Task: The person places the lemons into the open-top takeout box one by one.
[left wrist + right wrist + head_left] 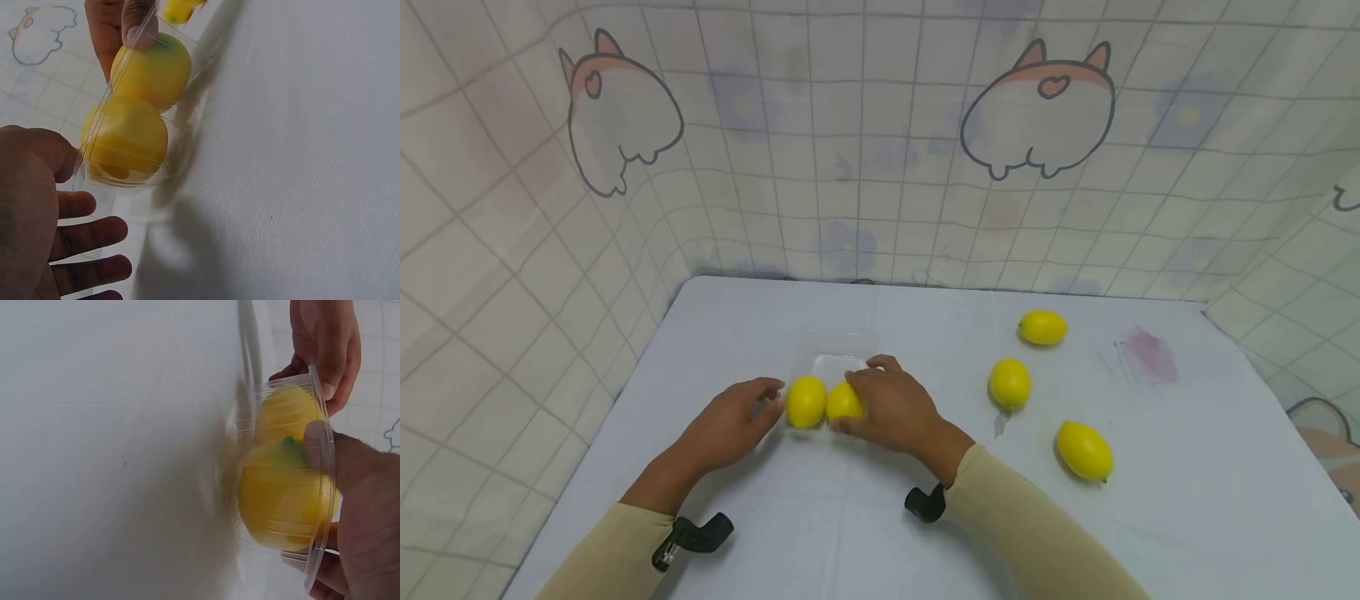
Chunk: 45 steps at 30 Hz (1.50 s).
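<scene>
A clear plastic container [837,363] stands on the table with two yellow lemons in its near part. My right hand [895,406] grips the right-hand lemon [842,402] inside the container; in the right wrist view the thumb [314,445] presses near its green-tinted end. Beside it sits the other lemon [806,402], at the container's left side. My left hand [737,421] is at the left rim, its thumb right at the plastic edge. Seen from the left wrist, that hand's fingers [94,237] are spread and fairly straight, with nothing between them.
Three more lemons lie to the right on the white table: one at the back [1042,327], one in the middle [1010,384] and one nearer [1085,451]. A pinkish stain [1148,356] marks the cloth farther right. A grid-patterned curtain [895,167] encloses the back and sides.
</scene>
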Each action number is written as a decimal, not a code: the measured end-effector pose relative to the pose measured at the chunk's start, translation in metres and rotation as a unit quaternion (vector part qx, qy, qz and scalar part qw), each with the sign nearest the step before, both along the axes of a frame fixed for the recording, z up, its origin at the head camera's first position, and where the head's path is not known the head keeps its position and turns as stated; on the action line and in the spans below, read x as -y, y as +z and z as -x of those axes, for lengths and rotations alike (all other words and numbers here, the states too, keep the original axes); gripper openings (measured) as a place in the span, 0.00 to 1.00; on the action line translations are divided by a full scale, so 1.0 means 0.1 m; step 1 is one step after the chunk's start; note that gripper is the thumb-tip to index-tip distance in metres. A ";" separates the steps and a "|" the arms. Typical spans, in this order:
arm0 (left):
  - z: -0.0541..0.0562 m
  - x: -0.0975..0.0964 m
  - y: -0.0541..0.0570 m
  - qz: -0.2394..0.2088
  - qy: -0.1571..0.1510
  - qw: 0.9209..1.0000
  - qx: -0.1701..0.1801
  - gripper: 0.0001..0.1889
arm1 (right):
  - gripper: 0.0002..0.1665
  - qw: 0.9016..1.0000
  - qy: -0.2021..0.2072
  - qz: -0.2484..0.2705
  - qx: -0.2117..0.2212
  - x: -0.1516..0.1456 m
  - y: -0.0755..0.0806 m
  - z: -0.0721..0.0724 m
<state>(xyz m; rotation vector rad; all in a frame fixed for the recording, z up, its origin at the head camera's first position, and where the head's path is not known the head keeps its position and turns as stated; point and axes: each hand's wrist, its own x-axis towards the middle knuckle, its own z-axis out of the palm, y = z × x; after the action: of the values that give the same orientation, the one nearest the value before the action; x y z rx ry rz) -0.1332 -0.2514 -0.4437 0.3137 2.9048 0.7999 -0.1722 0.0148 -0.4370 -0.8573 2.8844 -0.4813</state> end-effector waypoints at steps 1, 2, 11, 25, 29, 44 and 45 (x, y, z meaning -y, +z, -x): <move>0.00 0.00 0.00 0.000 0.000 1.000 0.001 0.26 | 0.46 1.000 0.000 -0.003 0.003 0.00 0.00 0.00; 0.00 0.00 0.00 0.000 0.000 1.000 0.001 0.26 | 0.46 1.000 0.001 -0.004 0.006 0.00 0.01 -0.01; 0.01 0.00 -0.02 0.004 0.008 1.000 0.003 0.26 | 0.33 1.000 0.000 0.012 0.006 -0.02 0.04 -0.04; 0.01 -0.01 0.00 0.008 0.007 1.000 -0.004 0.26 | 0.34 1.000 -0.011 0.024 0.003 -0.02 0.01 -0.01; 0.01 -0.02 -0.01 0.010 0.008 1.000 -0.005 0.27 | 0.35 1.000 -0.012 0.023 0.008 -0.03 0.02 -0.03; 0.01 0.01 -0.02 0.002 0.002 1.000 -0.005 0.25 | 0.31 0.997 -0.010 0.076 -0.012 -0.18 0.15 -0.08; 0.01 0.01 -0.03 0.001 0.002 1.000 -0.005 0.25 | 0.31 0.996 -0.009 0.082 -0.013 -0.20 0.16 -0.08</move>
<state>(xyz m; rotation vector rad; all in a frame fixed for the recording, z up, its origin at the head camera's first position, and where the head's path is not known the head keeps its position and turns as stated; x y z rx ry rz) -0.1344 -0.2526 -0.4464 0.3140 2.9168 0.7977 -0.1643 0.0351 -0.4207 -0.8651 2.9096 -0.7237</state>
